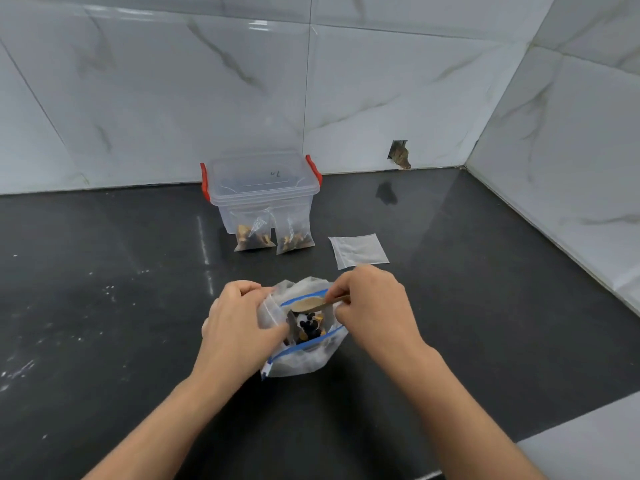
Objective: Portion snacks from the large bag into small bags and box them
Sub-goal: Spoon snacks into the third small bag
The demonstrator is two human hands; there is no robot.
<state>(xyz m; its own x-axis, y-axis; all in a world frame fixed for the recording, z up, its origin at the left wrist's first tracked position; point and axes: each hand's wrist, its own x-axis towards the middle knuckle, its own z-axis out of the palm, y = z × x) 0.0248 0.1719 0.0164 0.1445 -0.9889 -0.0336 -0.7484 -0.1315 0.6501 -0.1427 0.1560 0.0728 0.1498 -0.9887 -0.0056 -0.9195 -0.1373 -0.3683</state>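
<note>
Wooden spoon (313,304) pinched in right hand (372,303), bowl over big bag (304,327) mouth. Left hand (239,323) pinches small bag (273,311) open beside it. Risk: thin film slips, snacks spill on table (104,306). 2 filled bags (273,233) lean against box (261,188) behind.

Glossy black counter (104,306), clear plastic box (263,199) (red clips), wooden spoon (308,304).

Black countertop (104,306), marble wall tiles (173,81) w/ broken hole (400,154).
</note>
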